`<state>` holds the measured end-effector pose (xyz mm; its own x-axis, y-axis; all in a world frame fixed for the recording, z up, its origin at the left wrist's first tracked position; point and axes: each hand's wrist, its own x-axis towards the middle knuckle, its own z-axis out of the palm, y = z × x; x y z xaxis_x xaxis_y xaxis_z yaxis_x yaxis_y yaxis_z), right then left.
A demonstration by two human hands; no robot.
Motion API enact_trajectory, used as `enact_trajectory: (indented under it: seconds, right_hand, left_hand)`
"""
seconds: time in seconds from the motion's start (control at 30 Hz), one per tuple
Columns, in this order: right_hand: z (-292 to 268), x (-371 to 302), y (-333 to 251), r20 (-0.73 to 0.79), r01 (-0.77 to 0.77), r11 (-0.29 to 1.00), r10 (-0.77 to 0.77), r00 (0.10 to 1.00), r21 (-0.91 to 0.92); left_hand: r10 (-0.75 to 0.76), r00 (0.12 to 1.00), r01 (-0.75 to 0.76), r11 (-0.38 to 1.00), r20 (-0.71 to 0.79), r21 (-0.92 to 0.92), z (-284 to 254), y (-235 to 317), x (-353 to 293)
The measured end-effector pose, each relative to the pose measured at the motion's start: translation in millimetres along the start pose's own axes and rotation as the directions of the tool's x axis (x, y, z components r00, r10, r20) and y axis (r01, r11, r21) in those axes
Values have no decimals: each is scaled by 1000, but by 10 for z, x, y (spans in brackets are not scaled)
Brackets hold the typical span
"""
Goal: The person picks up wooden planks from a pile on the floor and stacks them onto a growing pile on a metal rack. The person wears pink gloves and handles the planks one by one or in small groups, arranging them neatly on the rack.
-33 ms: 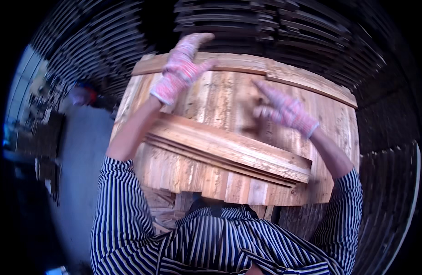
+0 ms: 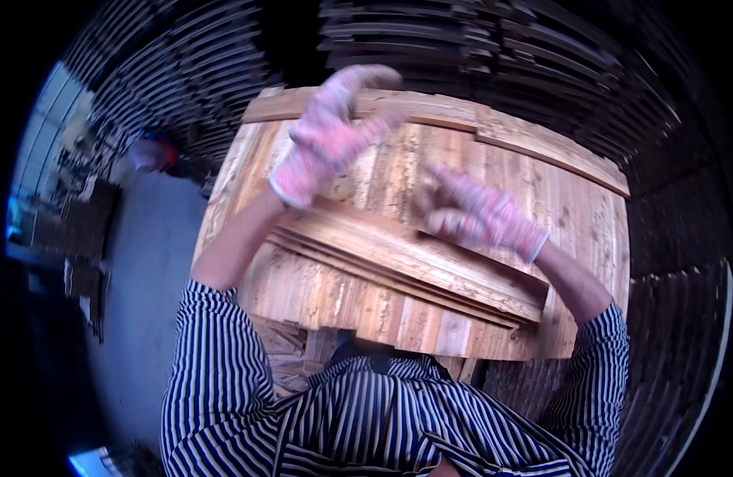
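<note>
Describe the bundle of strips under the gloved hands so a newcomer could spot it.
Start at the broad wooden board panel filling the centre. Lying slantwise across its near half is a thin stack of long wooden slats, under the right hand; unlike the flat panel boards, its layered edges show.

Brightly lit at centre, where warm light falls on the pale rough-sawn wooden panel (image 2: 430,238) and picks out its grain. Dim to black around the rim, with heavy fisheye vignetting. Cool bluish daylight at far left, washing the grey concrete floor (image 2: 139,270). Motion-blurred at the left hand in a pink-and-white knitted glove (image 2: 328,139), fingers smeared; softer blur on the right hand in a matching glove (image 2: 482,215). Small dark shadow under the right hand on the wood. Straight edges bent near the rim; dark stacked timber sheets (image 2: 478,48) curved and murky. Sharp stripes on the near blue-and-white shirt (image 2: 366,421).
</note>
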<state>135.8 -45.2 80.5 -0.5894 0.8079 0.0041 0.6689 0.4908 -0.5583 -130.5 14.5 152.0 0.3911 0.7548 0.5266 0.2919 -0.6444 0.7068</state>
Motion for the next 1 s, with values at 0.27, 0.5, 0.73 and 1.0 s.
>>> enact_trajectory:
  seconds: [0.27, 0.5, 0.73, 1.0]
  right_hand:
    - [212, 107, -1196, 82, -79, 958, 105, 991, -276]
    - [-1037, -654, -490, -244, -285, 926, 226, 943, -246]
    - [-1286, -2192, -286, -282, -734, 597, 679, 677, -324]
    - [-165, -2551, -499, -139, -646, 695, 639, 756, -316]
  left_hand:
    - [454, 749, -515, 857, 482, -8, 449, 559, -1763]
    - [-340, 599, -242, 786, 725, 568, 206, 373, -992]
    - [-356, 617, -267, 744, 702, 612, -65, 246, -1161]
    - [-435, 665, -91, 759, 607, 644, -966, -95, -1724]
